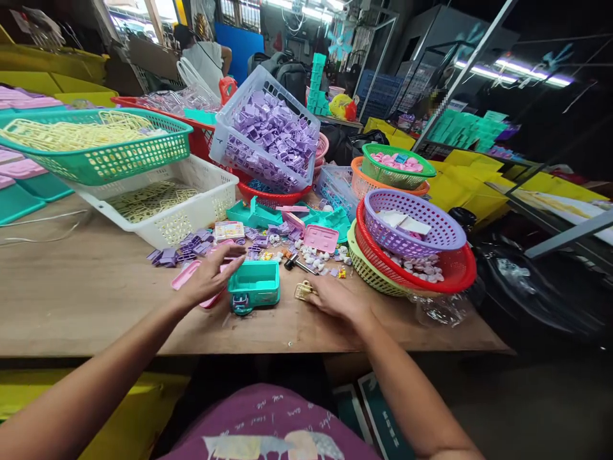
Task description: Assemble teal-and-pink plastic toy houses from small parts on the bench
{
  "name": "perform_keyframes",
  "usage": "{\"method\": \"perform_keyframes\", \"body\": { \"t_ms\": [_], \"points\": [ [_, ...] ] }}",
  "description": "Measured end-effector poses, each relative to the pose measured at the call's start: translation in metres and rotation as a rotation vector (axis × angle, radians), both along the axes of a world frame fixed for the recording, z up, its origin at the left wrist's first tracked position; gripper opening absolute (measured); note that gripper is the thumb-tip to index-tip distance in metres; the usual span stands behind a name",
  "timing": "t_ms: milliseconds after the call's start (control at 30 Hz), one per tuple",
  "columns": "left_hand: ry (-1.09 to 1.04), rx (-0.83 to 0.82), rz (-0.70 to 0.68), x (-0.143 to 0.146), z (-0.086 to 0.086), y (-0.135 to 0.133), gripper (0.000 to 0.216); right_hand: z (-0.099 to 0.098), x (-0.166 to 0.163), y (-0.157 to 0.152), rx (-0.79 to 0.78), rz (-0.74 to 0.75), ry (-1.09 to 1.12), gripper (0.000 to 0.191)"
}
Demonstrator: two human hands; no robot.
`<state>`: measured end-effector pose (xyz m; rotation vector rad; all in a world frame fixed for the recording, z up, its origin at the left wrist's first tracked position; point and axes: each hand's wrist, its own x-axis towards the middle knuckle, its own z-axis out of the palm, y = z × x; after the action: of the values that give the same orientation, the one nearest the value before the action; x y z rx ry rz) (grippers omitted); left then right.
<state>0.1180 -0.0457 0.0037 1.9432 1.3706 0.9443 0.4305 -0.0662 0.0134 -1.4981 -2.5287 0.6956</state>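
A teal plastic toy box (256, 284), open at the top and with a small purple part at its front left corner, sits on the table before me. Just to its left is my left hand (211, 276), its fingers stretched out toward the box's left rim; whether they touch it I cannot tell. My right hand (338, 297), low over the table right of the box, pinches a small cream plastic frame piece (303, 291). Beyond that hand lies a black-handled hammer (299, 263). Pink trays (186, 275) lie partly under my left hand.
Loose purple parts (194, 246), small white figures (313, 259) and a pink lid (322, 238) lie behind the box. Stacked baskets (414, 220) stand at right. A tilted clear crate (225, 144) of purple pieces, a white basket (167, 227) and a green basket (138, 156) stand behind.
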Motion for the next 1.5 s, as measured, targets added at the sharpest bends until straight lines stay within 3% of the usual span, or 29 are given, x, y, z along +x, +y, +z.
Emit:
{"method": "perform_keyframes", "body": {
  "t_ms": [200,300,400,567,833,1133,1300,1367,1500],
  "points": [
    [-0.307,-0.151,0.226,0.04,-0.023,-0.021,0.062,0.032,-0.044,0.011,0.269,0.215,0.405,0.027],
    [-0.469,-0.182,0.263,0.052,-0.03,-0.022,0.068,0.034,-0.076,0.026,0.355,0.384,0.259,0.029],
    [-0.543,-0.207,0.278,0.056,-0.036,-0.021,0.071,0.021,-0.095,0.037,0.406,0.454,0.017,0.024],
    [-0.499,-0.132,0.24,0.055,-0.042,-0.02,0.053,0.01,-0.098,0.039,0.463,0.43,-0.101,0.024],
    [-0.575,-0.221,0.176,0.052,-0.045,-0.022,0.04,0.009,-0.073,0.031,0.384,0.314,0.102,0.047],
    [-0.519,-0.278,0.06,0.048,-0.034,-0.025,0.034,-0.001,-0.056,0.026,0.231,0.355,0.335,0.042],
    [-0.44,-0.345,-0.065,0.044,-0.028,-0.024,0.035,-0.013,-0.051,0.06,0.205,0.296,0.528,0.029],
    [-0.437,-0.386,-0.093,0.046,-0.027,-0.023,0.035,-0.022,-0.055,0.081,0.262,0.251,0.439,0.026],
    [-0.37,-0.357,-0.065,0.052,-0.024,-0.022,0.036,-0.034,-0.076,0.109,0.278,0.354,0.09,0.033]
  ]
}}
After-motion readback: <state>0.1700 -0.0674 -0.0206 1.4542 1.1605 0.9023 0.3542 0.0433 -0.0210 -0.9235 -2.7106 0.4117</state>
